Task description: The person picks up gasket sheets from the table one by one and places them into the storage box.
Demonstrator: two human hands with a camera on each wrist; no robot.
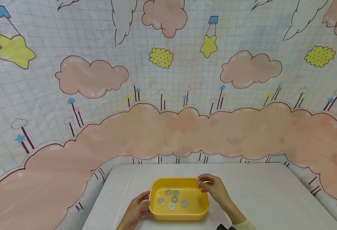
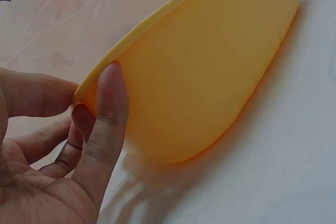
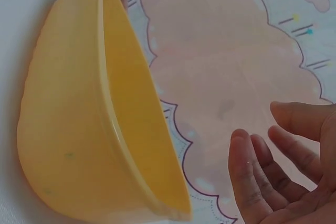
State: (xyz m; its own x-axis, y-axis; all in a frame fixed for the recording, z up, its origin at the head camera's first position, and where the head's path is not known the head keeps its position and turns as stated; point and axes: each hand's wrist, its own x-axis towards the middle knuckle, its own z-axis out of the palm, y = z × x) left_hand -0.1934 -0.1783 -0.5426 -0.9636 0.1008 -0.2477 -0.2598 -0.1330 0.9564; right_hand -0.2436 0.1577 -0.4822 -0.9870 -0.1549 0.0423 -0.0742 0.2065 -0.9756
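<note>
A shallow yellow plastic tray (image 1: 194,209) with rounded corners sits on the white tabletop. Several flat silver washers (image 1: 174,199) lie spread over the left and middle of its floor. My left hand (image 1: 136,207) holds the tray's left end; in the left wrist view, the thumb (image 2: 110,103) lies along the wall and a fingertip meets the rim. Above the tray's back right corner hovers my right hand (image 1: 214,187), fingers loosely bent. The right wrist view shows that hand (image 3: 283,171) apart from the tray wall (image 3: 68,119), nothing between its fingers.
The white tabletop (image 1: 260,191) extends on both sides of the tray. Behind it hangs a cloth backdrop (image 1: 168,134) printed with pink clouds and yellow stars. A light sleeve cuff (image 1: 244,225) and a black band (image 1: 224,227) show at the right wrist.
</note>
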